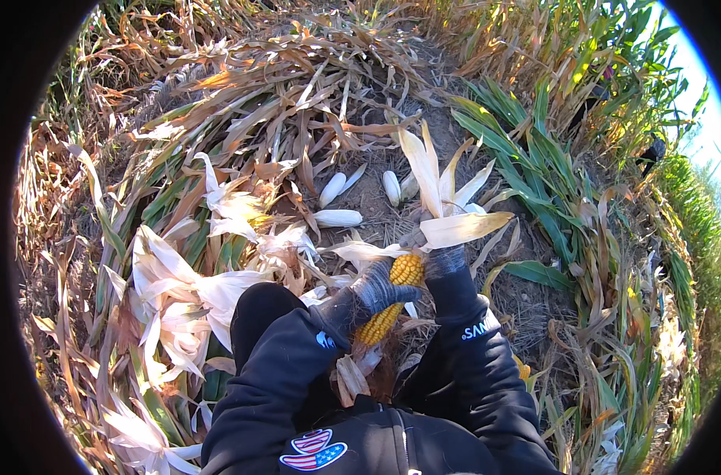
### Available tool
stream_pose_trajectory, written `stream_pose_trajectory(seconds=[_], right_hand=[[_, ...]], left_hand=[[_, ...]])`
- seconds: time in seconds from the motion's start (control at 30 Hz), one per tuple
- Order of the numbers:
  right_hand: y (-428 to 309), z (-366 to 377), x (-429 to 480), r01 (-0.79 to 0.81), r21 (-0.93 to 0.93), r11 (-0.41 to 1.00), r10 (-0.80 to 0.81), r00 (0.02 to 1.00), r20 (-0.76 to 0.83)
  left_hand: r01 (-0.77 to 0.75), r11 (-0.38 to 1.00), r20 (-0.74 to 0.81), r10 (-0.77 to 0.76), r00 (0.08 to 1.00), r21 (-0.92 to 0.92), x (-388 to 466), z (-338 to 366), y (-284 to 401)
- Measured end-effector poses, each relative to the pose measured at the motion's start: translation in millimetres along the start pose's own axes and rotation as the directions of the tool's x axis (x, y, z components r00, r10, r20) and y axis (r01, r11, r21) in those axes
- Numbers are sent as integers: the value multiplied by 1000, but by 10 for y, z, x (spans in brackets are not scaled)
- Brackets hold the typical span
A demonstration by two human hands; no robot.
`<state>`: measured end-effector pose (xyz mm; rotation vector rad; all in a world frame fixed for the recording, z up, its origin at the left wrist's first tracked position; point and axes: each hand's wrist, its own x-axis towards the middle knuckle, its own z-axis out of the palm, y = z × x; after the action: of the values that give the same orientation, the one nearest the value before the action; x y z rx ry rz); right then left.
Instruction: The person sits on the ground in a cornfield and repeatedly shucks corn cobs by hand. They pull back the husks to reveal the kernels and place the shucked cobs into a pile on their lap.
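My left hand (378,291), in a grey knit glove, is wrapped around the middle of a yellow ear of corn (407,270). Kernels show above and below the fingers, and the ear slants across in front of my knees. Just beyond its upper end, my right hand (440,255), also gloved, grips the pale, peeled-back husk (464,230). Husk leaves fan out past that hand and cover most of its fingers. Whether the husk is still joined to the ear is hidden by the hands.
White ears of corn (338,218) lie on the soil ahead. Cut corn stalks (265,101) curve around the front and left, with empty husks (170,285) on top. Green-leaved stalks (532,160) lie at right. Another yellow ear (522,368) shows beside my right sleeve.
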<state>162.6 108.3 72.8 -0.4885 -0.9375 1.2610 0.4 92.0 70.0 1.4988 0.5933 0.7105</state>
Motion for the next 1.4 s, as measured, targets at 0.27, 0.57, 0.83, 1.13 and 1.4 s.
stream_pose_trajectory(seconds=[0.27,0.57,0.83,1.13,1.4], right_hand=[[155,-173,235,-102,538,837,-212,846,489],[-76,-494,230,323,619,716,-291,944,-157],[-1635,-2026,-581,524,-87,847,-391,504,-770],[-721,-1673,-271,202,-37,979,-158,622,-767],[567,534,197,-523,99,847,438,791,428]], left_hand=[[153,954,74,-138,988,-259,-72,-3,-126],[85,612,64,-56,996,-786,-248,184,-83],[-483,615,-481,185,857,-623,-402,-601,724],[-567,557,-506,279,816,-607,-333,-766,690],[-465,710,-466,215,858,-529,-426,-683,648]])
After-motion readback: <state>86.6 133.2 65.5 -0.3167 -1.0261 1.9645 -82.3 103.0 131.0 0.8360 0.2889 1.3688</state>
